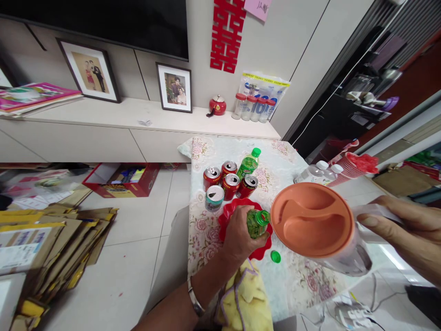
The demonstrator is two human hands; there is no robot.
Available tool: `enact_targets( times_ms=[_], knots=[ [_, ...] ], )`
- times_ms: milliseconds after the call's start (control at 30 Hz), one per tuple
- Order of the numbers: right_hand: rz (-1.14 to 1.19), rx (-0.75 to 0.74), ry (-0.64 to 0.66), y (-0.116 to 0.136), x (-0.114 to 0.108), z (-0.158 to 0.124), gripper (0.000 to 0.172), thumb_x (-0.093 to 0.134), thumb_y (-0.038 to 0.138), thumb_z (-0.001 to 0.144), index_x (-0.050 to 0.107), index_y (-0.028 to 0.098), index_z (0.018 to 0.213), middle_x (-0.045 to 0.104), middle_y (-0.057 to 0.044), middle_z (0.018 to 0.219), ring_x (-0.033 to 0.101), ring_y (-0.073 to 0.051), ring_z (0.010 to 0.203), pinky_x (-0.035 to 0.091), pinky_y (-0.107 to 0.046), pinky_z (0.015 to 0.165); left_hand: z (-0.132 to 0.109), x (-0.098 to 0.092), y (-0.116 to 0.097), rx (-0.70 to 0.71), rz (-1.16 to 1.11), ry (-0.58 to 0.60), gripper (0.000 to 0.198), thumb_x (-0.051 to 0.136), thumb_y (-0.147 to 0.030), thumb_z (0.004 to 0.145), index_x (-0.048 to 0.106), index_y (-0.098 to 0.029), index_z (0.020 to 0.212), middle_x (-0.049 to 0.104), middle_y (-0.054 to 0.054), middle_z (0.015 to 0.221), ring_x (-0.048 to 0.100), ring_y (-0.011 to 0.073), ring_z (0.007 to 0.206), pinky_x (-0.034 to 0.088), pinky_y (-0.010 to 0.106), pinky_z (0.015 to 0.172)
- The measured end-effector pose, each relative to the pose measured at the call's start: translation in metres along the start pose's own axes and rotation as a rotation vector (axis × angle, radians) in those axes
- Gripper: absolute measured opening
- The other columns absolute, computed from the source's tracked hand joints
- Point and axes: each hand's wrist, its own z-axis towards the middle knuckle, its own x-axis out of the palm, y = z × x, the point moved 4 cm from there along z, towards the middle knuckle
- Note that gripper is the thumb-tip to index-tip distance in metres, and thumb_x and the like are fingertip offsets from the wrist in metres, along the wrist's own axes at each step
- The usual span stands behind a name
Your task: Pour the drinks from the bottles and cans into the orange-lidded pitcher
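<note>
My left hand [237, 236] is wrapped round a green plastic bottle [255, 225] with its mouth uncapped, held over a red scalloped plate [225, 214]. With my right hand [403, 230] I grip the pale handle of a clear water pitcher [351, 262]. Its orange lid [312, 218] faces me, and its rim is close to the bottle's mouth. Whether liquid passes between them does not show. A loose green cap [275, 256] lies on the tablecloth right of the plate.
Behind the plate stand several opened drink cans [230, 184] and a capped green bottle [248, 163]. Clear bottles [312, 172] and a pink basket [346, 165] are at the right. A yellow cloth [250, 294] hangs at the near edge. Flattened cardboard [69, 243] lies left.
</note>
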Motion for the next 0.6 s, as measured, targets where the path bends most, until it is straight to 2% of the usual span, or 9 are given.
enact_targets(
  times_ms=[367, 600],
  knots=[
    [-0.003, 0.013, 0.01, -0.0018, -0.0015, -0.0007, 0.05, 0.068, 0.061, 0.089, 0.05, 0.025, 0.061, 0.037, 0.001, 0.056, 0.034, -0.014, 0.053, 0.029, -0.029, 0.046, -0.0008, -0.0002, 0.0019, -0.03, -0.016, 0.014, 0.067, 0.089, -0.026, 0.071, 0.054, -0.023, 0.128, 0.071, 0.01, 0.117, 0.073, 0.031, 0.11, 0.063, 0.045, 0.092],
    [0.007, -0.025, -0.017, 0.001, -0.0032, 0.0, 0.053, 0.068, 0.065, 0.087, 0.049, 0.025, 0.058, 0.037, 0.001, 0.054, 0.034, -0.014, 0.049, 0.028, -0.028, 0.041, -0.0018, 0.0008, 0.0037, 0.0, -0.005, 0.003, 0.069, 0.089, -0.025, 0.07, 0.054, -0.021, 0.129, 0.07, 0.011, 0.118, 0.073, 0.0321, 0.111, 0.063, 0.046, 0.093]
  ],
)
